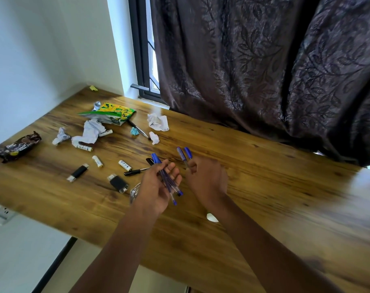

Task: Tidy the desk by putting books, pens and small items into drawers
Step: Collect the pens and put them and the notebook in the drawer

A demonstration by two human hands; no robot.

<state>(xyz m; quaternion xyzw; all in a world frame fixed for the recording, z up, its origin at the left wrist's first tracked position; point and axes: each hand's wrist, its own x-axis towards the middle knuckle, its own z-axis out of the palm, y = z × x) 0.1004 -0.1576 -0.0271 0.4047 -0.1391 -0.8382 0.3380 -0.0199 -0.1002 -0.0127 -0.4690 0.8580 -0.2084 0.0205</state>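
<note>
My left hand is palm up over the wooden desk and holds a bundle of blue-capped pens lying across its fingers. My right hand is beside it and pinches two more blue-capped pens, caps pointing away. A black pen lies on the desk just left of my left hand. Another black pen lies farther back near the snack bag.
Three white batteries, two black USB sticks, crumpled paper, a green-yellow snack bag and a dark biscuit packet litter the left half. A dark curtain hangs behind.
</note>
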